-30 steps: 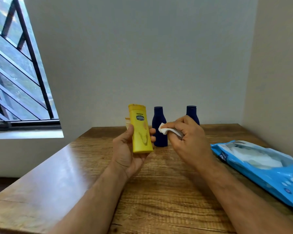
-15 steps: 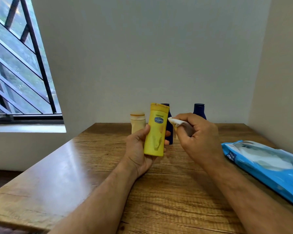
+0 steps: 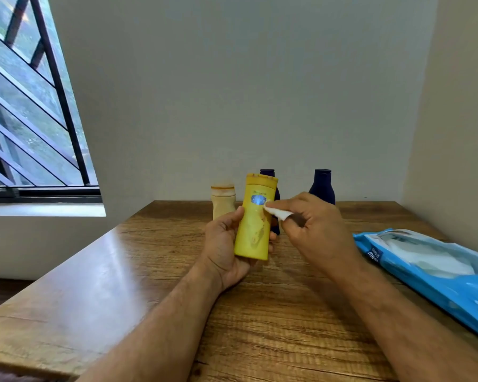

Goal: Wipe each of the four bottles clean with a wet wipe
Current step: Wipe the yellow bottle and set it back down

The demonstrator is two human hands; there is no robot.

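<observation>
The yellow bottle (image 3: 255, 219), smooth plastic with a flat-sided, tapering body, a squared cap end up top and a small blue oval label, is held upright above the wooden surface (image 3: 122, 271). The left hand (image 3: 226, 248) grips it from behind, thumb along its left edge and fingers (image 3: 272, 238) curled round the right. Brownish smears mark its front and cap rim. The right hand (image 3: 312, 230) pinches a folded white wet wipe (image 3: 278, 213) between thumb and bent fingers, the soft pad pressed against the bottle's upper right edge, just beside the label.

Behind stand three more bottles: a squat cream bottle (image 3: 222, 201) with a stained rounded cap, a dark blue bottle (image 3: 271, 188) mostly hidden by the yellow one, and another dark blue bottle (image 3: 322, 187) with a narrow neck and rounded shoulders. The surface shows coarse brown grain with a glossy sheen at left. A crinkled blue plastic wipes pack (image 3: 436, 274) lies at right, white sheets visible through its opening.
</observation>
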